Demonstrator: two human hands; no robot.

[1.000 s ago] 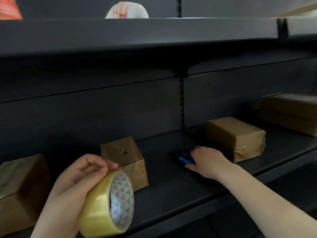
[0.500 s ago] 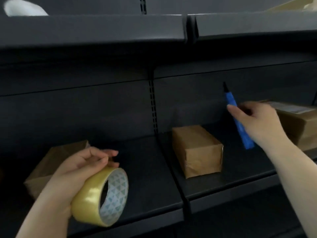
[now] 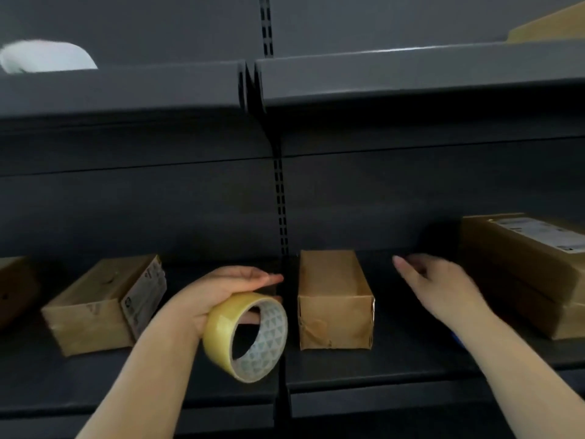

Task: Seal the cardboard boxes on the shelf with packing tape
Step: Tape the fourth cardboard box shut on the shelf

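My left hand (image 3: 221,289) grips a roll of yellowish packing tape (image 3: 247,337) from above, with a finger showing inside its core. The roll hangs over the dark shelf (image 3: 364,372), just left of a small brown cardboard box (image 3: 335,296). To the right of that box, my right hand (image 3: 440,289) hovers low over the shelf with its fingers stretched out and nothing seen in them. A small blue tip (image 3: 456,339) shows under my right wrist. Another cardboard box (image 3: 98,308) with a side label sits at the left.
Stacked boxes (image 3: 531,270) with a white label stand at the right. A further box (image 3: 12,286) is cut off at the far left. The upper shelf (image 3: 380,77) overhangs the boxes. It carries a white object (image 3: 47,58) and, at the top right, more cardboard (image 3: 550,26).
My right hand picked up a blue pen from the shelf, lifted it, then came down beside the middle box; the pen is now mostly hidden. The view shifted right. The left hand moved the tape toward that box.
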